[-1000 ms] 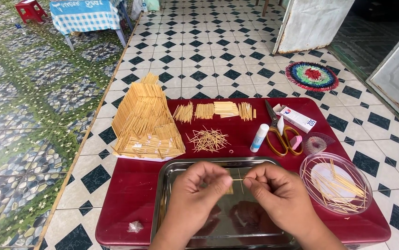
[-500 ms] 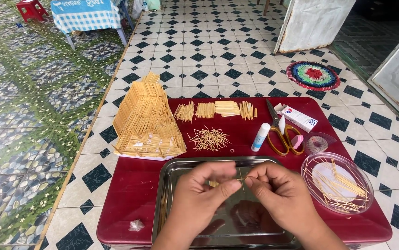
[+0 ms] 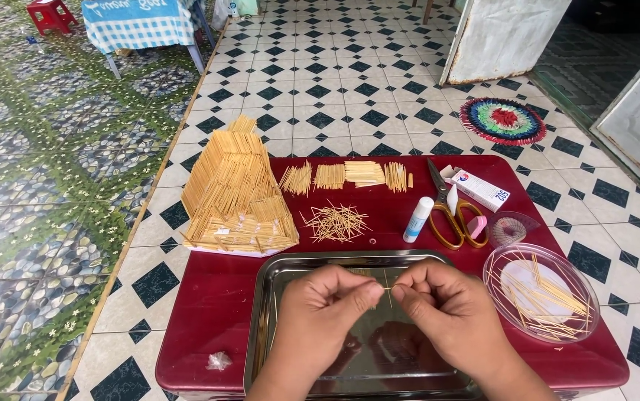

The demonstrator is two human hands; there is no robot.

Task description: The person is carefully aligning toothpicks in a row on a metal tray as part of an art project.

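Fingers: both sets pinched narrow on a thin toothpick [image 3: 388,288], which spans the small gap between the two hands.
Left hand [image 3: 327,312]: thumb and forefinger closed on the toothpick's left end, the other fingers curled under.
Right hand [image 3: 446,308]: fingertips [image 3: 398,292] pressed on the toothpick's right end, knuckles up.
Toothpick: held level just above the steel tray [image 3: 275,286], at the middle of its far half.
Steel tray: lies on the near part of the red bench [image 3: 208,297]; more sticks lean along its left wall.
Stick model [image 3: 238,193]: a sloped roof-like piece at the bench's far left corner, well apart from the hands.
Loose sticks [image 3: 335,221]: a scattered heap beyond the tray, with neater bundles [image 3: 346,175] behind it.
Glue tube [image 3: 417,220]: white with blue cap, beside yellow-handled scissors [image 3: 452,212].
Clear bowl [image 3: 541,291]: right of the tray, near the right hand, holding sticks.
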